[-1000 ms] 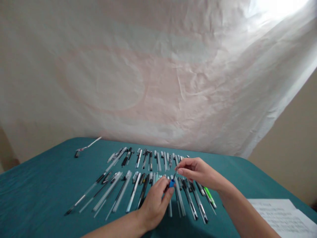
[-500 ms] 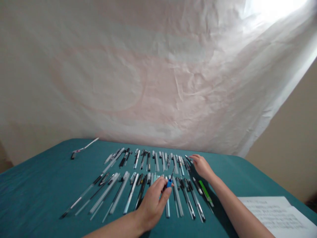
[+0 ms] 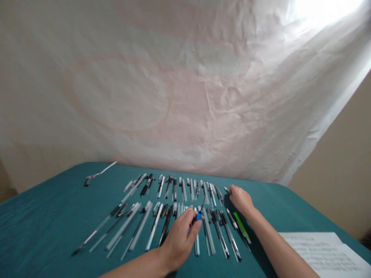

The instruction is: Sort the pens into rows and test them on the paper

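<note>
Two rows of pens (image 3: pixel 162 210) lie side by side on a teal tablecloth (image 3: pixel 52 216). My left hand (image 3: pixel 181 237) hovers over the near row, its fingers pinched on a small blue pen piece (image 3: pixel 199 216) with a thin dark rod sticking up from it. My right hand (image 3: pixel 241 199) rests at the right end of the far row, fingers curled on a small white and black pen part (image 3: pixel 226 189) lying there. A green pen (image 3: pixel 241 227) lies just beside my right wrist.
A printed sheet of paper (image 3: pixel 327 253) lies at the table's right front corner. A lone pen with a white strip (image 3: pixel 97 175) sits at the back left. A wrinkled white sheet (image 3: pixel 174 85) hangs behind the table.
My right hand let go of the thin rod above the blue piece, reached to the right end of the far row and closed on a small part there. My left hand stayed put.
</note>
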Available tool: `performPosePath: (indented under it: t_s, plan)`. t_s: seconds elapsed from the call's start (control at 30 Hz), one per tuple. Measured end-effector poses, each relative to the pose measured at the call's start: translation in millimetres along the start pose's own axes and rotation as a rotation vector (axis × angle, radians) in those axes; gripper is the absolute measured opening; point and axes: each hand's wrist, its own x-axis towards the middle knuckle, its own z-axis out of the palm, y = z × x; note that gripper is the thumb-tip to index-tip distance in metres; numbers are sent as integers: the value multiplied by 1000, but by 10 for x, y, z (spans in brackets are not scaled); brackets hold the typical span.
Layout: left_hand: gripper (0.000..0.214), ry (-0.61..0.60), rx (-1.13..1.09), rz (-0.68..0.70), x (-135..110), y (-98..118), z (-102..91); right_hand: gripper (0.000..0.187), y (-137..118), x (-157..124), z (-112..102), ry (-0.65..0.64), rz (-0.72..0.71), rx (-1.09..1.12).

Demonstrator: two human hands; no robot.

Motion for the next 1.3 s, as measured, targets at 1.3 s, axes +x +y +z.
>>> performPosePath:
  t_s: [1.3]
  plan:
    - [20,25,-50,54,5,-23,2,18,-1131,-769,-940,-479,-546,1041]
